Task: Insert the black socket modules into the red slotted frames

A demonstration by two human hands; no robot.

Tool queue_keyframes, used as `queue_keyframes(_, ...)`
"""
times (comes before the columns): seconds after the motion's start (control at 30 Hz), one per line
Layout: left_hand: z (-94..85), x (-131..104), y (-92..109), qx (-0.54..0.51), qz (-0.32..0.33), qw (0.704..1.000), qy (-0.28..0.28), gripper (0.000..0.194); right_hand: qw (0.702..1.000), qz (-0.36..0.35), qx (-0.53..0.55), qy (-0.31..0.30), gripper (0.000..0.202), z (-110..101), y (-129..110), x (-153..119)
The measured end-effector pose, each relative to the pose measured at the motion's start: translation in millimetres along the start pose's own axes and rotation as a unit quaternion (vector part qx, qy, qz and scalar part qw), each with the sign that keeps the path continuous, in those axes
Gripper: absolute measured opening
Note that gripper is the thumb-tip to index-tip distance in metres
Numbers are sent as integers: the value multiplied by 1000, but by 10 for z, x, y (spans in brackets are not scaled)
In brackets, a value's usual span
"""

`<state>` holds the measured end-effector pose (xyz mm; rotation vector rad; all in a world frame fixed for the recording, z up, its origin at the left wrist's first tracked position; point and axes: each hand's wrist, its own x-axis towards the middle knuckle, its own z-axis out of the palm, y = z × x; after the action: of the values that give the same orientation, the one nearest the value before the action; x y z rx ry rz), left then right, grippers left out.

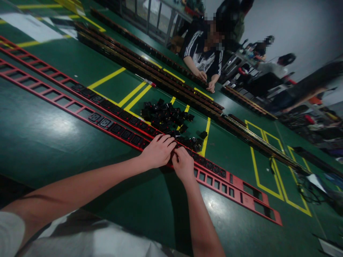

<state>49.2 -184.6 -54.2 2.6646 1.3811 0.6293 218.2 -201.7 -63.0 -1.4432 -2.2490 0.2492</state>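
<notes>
Two long red slotted strips lie side by side across the table: the near strip [248, 200] and the far strip [237, 181]. Black power sockets [116, 129] fill part of the near strip's cut-outs; more sockets [210, 165] sit in the far one. My left hand [158, 151] rests over the strips, its fingers bent down and close together. Right beside it, my right hand [183, 163] is closed, with curled fingers against the near strip. Whatever lies under or between my fingers is hidden. A heap of loose black sockets [167, 114] lies just beyond my hands.
Long dark rails [150, 73] run across the green table [107, 200] behind the heap. A red-handled screwdriver [150, 83] lies near them. Across the table, a person [202, 50] works with both hands. Cables [308, 189] lie at the right.
</notes>
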Motion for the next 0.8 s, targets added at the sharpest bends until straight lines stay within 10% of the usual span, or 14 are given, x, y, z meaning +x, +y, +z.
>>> queue_keyframes(0.8, 7, 0, -1, -3, 2, 1000, 6, 37, 1000, -4, -7, 4, 22, 18, 21, -3)
